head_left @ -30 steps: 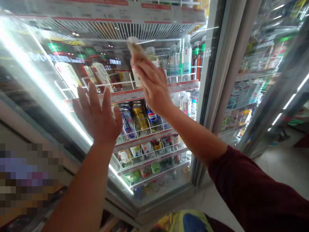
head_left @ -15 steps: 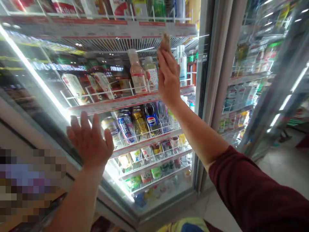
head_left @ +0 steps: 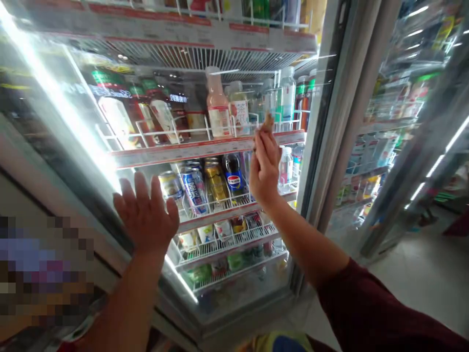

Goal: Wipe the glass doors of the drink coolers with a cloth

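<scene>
- Head view: my right grip was clamped on a tan cloth, up and right of the Pepsi bottle.
- Lower left of that bottle, my left grip was bare, spread apart.
- I judged this wiping the glass door; the next stroke called for flat pressure.

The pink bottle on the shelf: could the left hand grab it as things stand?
Probably not: a shiny glass door, apparently closed, seems to stand between the left hand and the pink bottle. The hand itself looks empty and open.
</scene>
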`<state>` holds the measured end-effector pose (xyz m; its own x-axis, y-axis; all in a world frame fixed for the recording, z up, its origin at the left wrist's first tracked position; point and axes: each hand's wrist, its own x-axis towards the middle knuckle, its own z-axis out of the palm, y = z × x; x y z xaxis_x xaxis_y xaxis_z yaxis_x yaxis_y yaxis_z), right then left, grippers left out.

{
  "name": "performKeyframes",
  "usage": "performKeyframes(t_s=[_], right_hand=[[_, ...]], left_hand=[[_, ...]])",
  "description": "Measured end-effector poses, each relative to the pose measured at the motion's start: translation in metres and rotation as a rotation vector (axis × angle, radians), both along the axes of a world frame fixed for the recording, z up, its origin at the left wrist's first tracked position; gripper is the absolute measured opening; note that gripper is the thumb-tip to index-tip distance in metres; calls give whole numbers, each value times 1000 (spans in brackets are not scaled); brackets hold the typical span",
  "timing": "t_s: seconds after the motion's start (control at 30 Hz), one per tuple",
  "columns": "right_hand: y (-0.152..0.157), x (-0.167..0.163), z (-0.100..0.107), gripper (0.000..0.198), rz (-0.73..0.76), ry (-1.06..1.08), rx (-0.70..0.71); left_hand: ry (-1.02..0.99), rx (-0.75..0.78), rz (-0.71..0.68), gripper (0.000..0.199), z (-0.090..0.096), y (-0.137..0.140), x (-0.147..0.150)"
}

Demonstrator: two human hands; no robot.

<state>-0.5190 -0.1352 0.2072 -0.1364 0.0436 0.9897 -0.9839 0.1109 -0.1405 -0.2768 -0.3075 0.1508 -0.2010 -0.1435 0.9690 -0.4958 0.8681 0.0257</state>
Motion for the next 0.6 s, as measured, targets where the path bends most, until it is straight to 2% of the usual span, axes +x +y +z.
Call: performKeyframes(t_s=[0.07, 0.17, 0.2, 0.23, 0.3, 0.37, 0.4, 0.43, 0.5, 0.57, 0.6], right_hand=[[-4, 14, -16, 58, 50, 138, 116], [-6, 32, -32, 64, 144, 388, 404], [-7, 33, -32, 65, 155, 386, 412], [-8, 32, -30, 64, 154, 340, 361], [-11, 29, -24, 62, 131, 190, 172], [-16, 32, -23, 63, 118, 103, 25], [-18, 36, -25, 65, 127, 109, 9], [-19, 43, -30, 67, 150, 152, 36], [-19, 55, -42, 74, 213, 287, 181], [-18, 59, -51, 78, 255, 368, 304], [-17, 57, -52, 77, 255, 355, 303]], left_hand=[[-7, 11, -5, 75, 0, 2, 0], [4, 58, -37, 73, 1, 5, 0], [7, 84, -48, 72, 2, 7, 0], [11, 109, -56, 72, 2, 7, 0], [10, 125, -56, 70, 2, 8, 0], [-2, 63, -25, 71, 1, 8, 0], [-8, 15, -1, 71, 1, 8, 0], [-13, -38, 22, 72, 0, 7, 1], [-17, -115, 51, 75, 0, 6, 1], [-13, -126, 56, 75, -1, 7, 1], [-14, -114, 50, 74, -1, 7, 0]])
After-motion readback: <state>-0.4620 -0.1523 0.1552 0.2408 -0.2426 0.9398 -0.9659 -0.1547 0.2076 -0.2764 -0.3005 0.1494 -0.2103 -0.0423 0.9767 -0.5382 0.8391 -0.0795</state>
